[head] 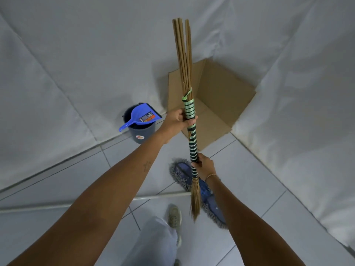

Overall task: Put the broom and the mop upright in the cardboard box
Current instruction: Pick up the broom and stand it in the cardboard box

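**Broom held in both hands over the box corner**

Hidden in part: the near wall of the cardboard box [221, 96], crossed by the broom [189, 112] and the left hand [177, 120]; the middle of the mop [182, 173], covered by the right hand [204, 167] and the broom's brush end; the inside of the dark bucket [142, 129], mostly filled by the blue dustpan [142, 116]. Cut off at the left edge: the mop's white pole [96, 203], lying flat on the tiled floor [249, 179]. Hard to make out: whether the box holds anything, though only bare cardboard shows.

Gripped at two places along the green-and-black wrapped section: left hand closed around the upper wrap, right hand closed around the lower wrap, just above the fine bristles. Loose stick ends well above the left hand, bristles hanging below the right.

Long axis near upright, tilted slightly, stick ends up and away, bristle end down toward the shoe [174, 215]. Held in the air, in front of the open box standing in the corner of the white sheet-draped walls, above the mop head on the floor.
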A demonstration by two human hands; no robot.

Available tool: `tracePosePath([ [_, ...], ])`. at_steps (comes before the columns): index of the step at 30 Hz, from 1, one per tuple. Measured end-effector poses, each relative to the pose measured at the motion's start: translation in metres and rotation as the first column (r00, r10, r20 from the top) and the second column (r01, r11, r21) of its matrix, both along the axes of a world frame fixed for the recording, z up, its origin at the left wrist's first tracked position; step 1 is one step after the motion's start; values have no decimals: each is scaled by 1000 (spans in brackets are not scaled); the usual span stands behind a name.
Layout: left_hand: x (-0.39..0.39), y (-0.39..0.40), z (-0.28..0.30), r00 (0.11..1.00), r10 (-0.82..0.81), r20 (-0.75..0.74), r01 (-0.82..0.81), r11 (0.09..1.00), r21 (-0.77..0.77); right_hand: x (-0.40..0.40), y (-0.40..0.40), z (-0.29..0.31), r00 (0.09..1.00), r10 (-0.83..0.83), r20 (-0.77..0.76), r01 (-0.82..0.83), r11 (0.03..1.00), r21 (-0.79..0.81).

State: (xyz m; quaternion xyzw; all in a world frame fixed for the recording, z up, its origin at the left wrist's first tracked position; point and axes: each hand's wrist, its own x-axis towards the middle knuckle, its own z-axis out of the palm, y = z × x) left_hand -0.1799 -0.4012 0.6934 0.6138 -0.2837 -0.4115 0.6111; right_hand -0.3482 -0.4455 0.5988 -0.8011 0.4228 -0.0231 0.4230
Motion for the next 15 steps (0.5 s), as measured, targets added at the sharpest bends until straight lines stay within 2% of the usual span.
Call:
tracePosePath([
  [5,13,-82,-18,1000,-9,-5,9,1000,-7,11,-82,-11,1000,-16,3,16,1000,19],
  [9,24,-146,-18,995,-56,-78,56,998,7,6,-142,-8,998,-58,-27,58,998,10],
  [15,37,-251,15,991,-130,-37,129,991,-31,25,-240,17,989,-142,41,142,990,11],
])
